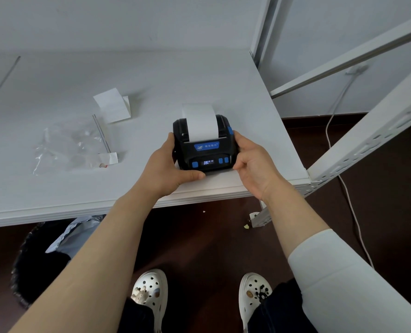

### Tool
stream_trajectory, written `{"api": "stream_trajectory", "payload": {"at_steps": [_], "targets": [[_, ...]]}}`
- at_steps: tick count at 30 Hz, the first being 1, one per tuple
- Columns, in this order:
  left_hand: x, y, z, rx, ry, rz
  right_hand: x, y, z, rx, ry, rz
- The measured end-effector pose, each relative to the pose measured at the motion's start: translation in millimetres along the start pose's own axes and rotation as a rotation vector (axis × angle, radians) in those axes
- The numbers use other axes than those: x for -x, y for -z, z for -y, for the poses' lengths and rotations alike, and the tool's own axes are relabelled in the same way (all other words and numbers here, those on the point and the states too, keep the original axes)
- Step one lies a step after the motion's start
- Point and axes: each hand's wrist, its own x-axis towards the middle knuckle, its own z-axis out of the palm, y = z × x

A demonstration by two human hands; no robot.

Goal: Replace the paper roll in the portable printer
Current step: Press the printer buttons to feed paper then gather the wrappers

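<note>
The white table (67, 188) carries the black portable printer (203, 150) near its front edge, seated flat, lid appearing closed, display lit. The left hand (173, 169) and right hand (252, 162) clasp its two sides, fingers curled against the casing and both thumbs lying at the front base. A strip of white paper (201, 122) feeds out of the slot and stands up behind the lid. Crumpled clear wrapping (65, 145) and a loose paper strip (113, 105) lie well apart to the left. Judgement: the roll is loaded; tearing off the excess strip or a test feed remains.
</note>
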Motion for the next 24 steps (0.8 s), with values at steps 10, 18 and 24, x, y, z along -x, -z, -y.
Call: {"api": "stream_trajectory", "payload": {"at_steps": [10, 18, 24], "targets": [[0.0, 0.3, 0.2, 0.003, 0.005, 0.004, 1.5, -1.2, 1.5, -0.008, -0.001, -0.006], [0.9, 0.6, -1.0, 0.002, 0.014, 0.007, 3.4, -1.7, 3.8, -0.004, -0.007, 0.004], [0.4, 0.5, -0.1, -0.007, 0.018, 0.002, 4.4, -3.7, 7.0, 0.004, -0.03, -0.029]]}}
